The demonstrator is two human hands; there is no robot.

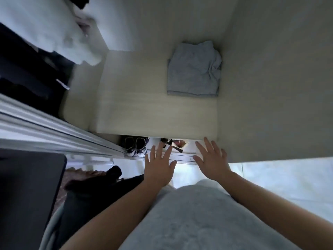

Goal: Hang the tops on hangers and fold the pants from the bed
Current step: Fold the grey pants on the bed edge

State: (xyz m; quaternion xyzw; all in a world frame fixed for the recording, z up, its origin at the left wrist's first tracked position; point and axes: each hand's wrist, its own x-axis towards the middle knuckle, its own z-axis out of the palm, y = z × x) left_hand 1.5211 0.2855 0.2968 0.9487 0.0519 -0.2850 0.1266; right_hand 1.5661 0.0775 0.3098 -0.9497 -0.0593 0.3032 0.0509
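Observation:
A folded grey garment (193,69) lies on the pale wooden wardrobe shelf (144,112), near its right wall. Both my hands hover in front of the shelf's front edge, below the garment and apart from it. My left hand (159,166) is spread flat with straight fingers and holds nothing. My right hand (210,159) is spread the same way, its fingertips close to the shelf edge. White and dark tops (54,33) hang at the upper left inside the wardrobe.
Below the shelf stand a pair of sneakers (136,146) and other shoes (174,143). The sliding door rail (54,130) runs along the left. A dark panel (30,195) and dark clothing (100,186) sit at lower left. Tiled floor (288,181) lies at right.

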